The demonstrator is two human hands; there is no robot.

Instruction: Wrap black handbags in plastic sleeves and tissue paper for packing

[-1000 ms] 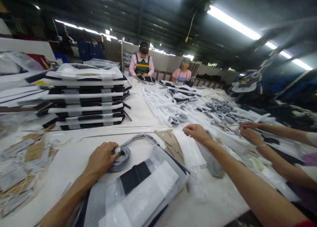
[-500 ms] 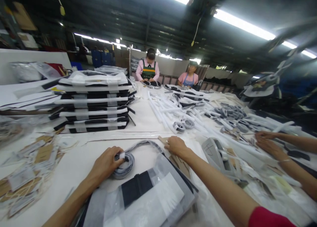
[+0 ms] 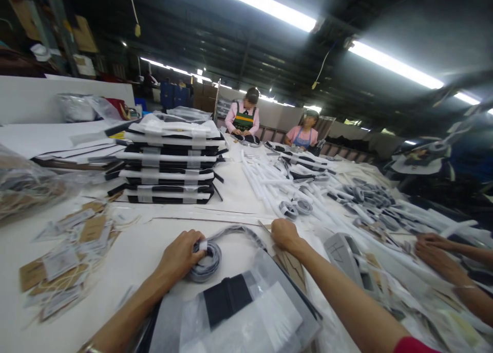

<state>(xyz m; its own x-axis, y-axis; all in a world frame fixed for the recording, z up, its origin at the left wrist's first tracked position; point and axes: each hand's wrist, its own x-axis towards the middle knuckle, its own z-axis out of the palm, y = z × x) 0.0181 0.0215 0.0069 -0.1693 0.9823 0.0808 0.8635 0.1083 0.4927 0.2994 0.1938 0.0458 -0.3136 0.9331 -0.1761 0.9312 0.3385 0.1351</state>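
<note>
My left hand [image 3: 183, 255] has its fingers closed round a coil of grey strap [image 3: 210, 265], which has a small white tab near my fingertips. From the coil the strap arcs across the white tabletop to a flat bag in clear plastic [image 3: 231, 317], with a black band and a white sheet showing through. My right hand [image 3: 285, 235] is closed in a fist just beyond the bag's far corner. A thin pointed end sticks out at its left; I cannot make out what it is. Brown paper pieces [image 3: 290, 268] lie below that wrist.
Black and white wrapped bags stand stacked [image 3: 169, 170] at the back left. Tags with strings [image 3: 65, 263] lie at left. A grey tape dispenser [image 3: 342, 255] stands right of my right arm. White tubes [image 3: 265, 181] and strap coils spread beyond. A co-worker's hands [image 3: 435, 250] work at far right.
The view has swung left, so everything sits further right in it. My left hand stays on the coil. My right hand looks more tightly curled, with a thinner, greyer tip showing beside it.
</note>
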